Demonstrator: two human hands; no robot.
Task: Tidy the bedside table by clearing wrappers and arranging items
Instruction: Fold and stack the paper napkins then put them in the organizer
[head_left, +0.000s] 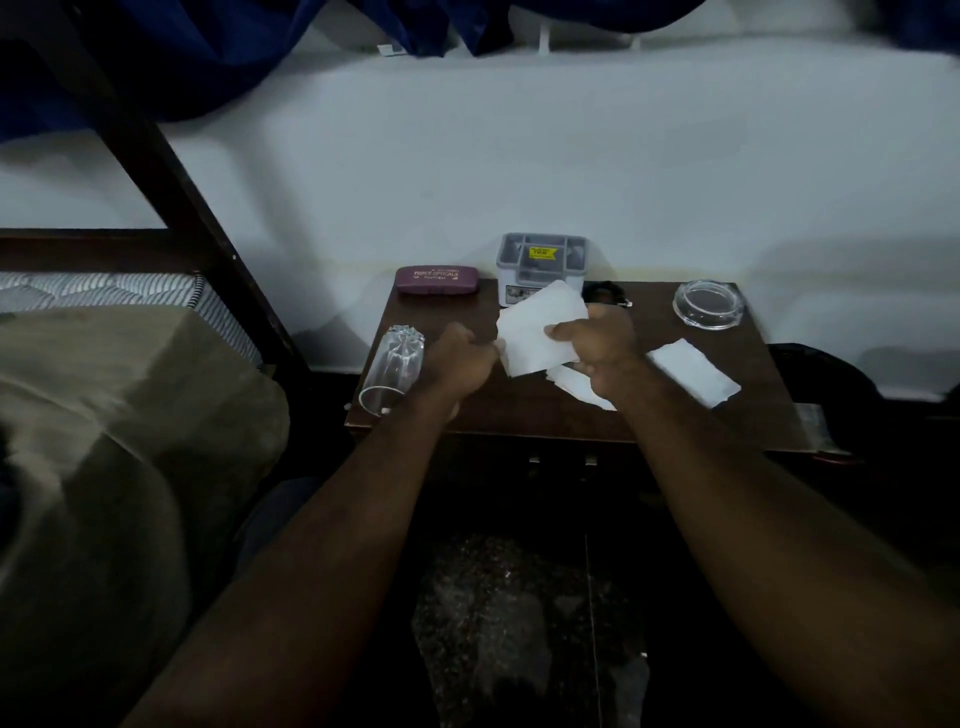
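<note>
The room is dim, with a pale wall behind and a bed at your left, and in front of you stands a small dark wooden desk. Above its middle you hold a white wrapper between both hands: your left hand is closed like a fist on its lower left edge, and your right hand pinches its right side with curled fingers. The sheet is lifted from the desk and tilted, with its long axis going from near left to far right. Two more white wrappers remain flat on the desk: one lies just to the right of your right hand, and another is partly hidden under that hand. So the right hand is clearly the nearer one for both. A drinking glass lies on its side just left of your left hand, with its open mouth toward you. At the back edge are a maroon spectacle case, a grey organiser box and, at the far right corner, a glass ashtray. I think the collecting of wrappers is only begun.
</note>
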